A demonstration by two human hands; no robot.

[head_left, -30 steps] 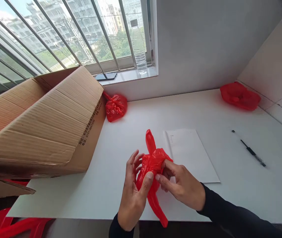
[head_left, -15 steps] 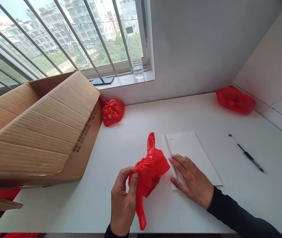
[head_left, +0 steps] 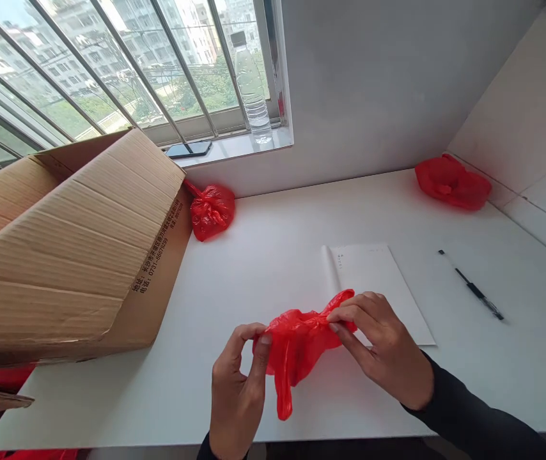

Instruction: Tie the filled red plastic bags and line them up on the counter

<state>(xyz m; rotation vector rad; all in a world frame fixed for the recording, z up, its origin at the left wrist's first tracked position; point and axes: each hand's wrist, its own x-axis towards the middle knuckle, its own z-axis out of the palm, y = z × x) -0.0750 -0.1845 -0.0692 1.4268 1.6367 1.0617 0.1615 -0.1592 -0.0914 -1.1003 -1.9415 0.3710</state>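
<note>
A crumpled red plastic bag (head_left: 302,345) hangs between my two hands above the front of the white table. My left hand (head_left: 241,383) pinches its left edge between thumb and fingers. On the other side, my right hand (head_left: 381,342) grips the bag near its upper right handle. One handle dangles downward near my left thumb. Behind my right hand lies a white notebook (head_left: 378,275) with a few small written marks, its lower part covered by the hand and the bag.
An open cardboard box (head_left: 91,255) fills the left side. A bunched red bag (head_left: 213,214) sits beside it; another red bag (head_left: 452,185) rests in the far right corner. A pen (head_left: 477,291) lies right. A phone (head_left: 189,149) and water bottle (head_left: 254,96) occupy the windowsill.
My right hand has left the notebook and taken hold of the bag's right side. The bag is now stretched sideways between both hands, and the view has shifted slightly.
</note>
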